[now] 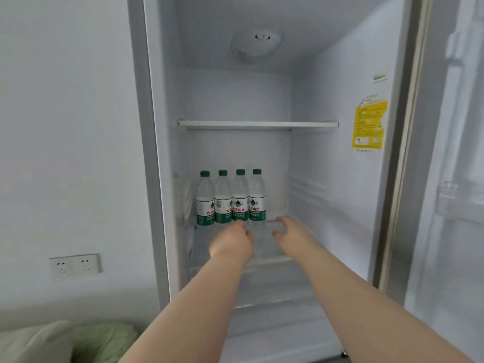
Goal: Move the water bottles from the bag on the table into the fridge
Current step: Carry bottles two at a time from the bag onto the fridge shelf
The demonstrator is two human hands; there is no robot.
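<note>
White wall with a double socket [75, 263] fills the left of the view, and beside it stands the open fridge [340, 179], its door swung out to the right. Inside, one shelf [258, 124] spans the upper part, bare. Below that shelf four bottles [231, 197] stand upright in a row, green caps up, shoulders touching, set toward the left wall of the fridge with free floor to their right.

Both arms reach in under the shelf. Left hand [231, 243] is just in front of the two middle bottles, its fingers curled loosely and holding nothing that can be seen. Right hand [290, 231] is in front of and right of the rightmost bottle, fingers [281, 220] spread and thumb apart, also empty as far as the blur lets me tell.

Each bottle's long axis is vertical and they lie straight ahead of both hands, the left nearer. My judgement: a bottle was just set down, and the open spot for another is right of the row. Neither bag nor tabletop is in view.
</note>
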